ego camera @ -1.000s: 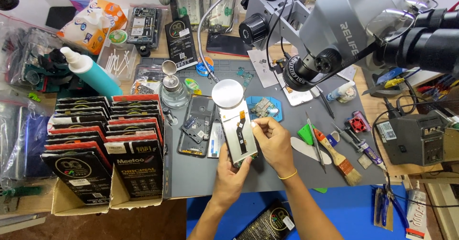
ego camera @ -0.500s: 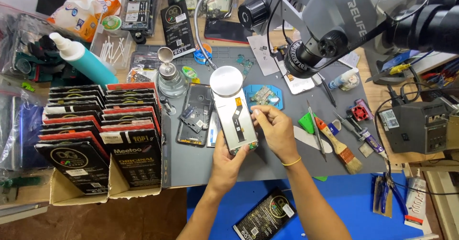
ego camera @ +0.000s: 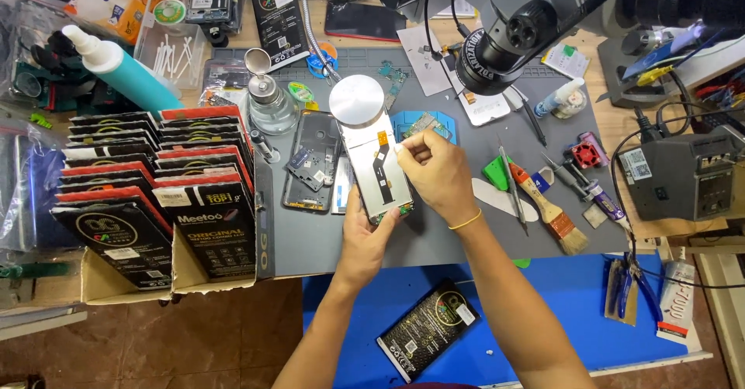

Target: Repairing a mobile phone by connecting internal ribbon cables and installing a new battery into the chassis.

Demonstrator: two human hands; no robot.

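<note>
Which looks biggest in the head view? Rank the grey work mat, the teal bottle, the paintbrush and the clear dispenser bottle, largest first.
1. Grey work mat.
2. Teal bottle.
3. Paintbrush and clear dispenser bottle: too alike in apparent size to rank.

white phone screen panel, back up with black flex cable, held above the grey mat.

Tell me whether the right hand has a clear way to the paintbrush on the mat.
Probably yes: the right hand pinches at the phone screen panel, and the paintbrush lies just beside it on the grey mat, uncovered.
</note>
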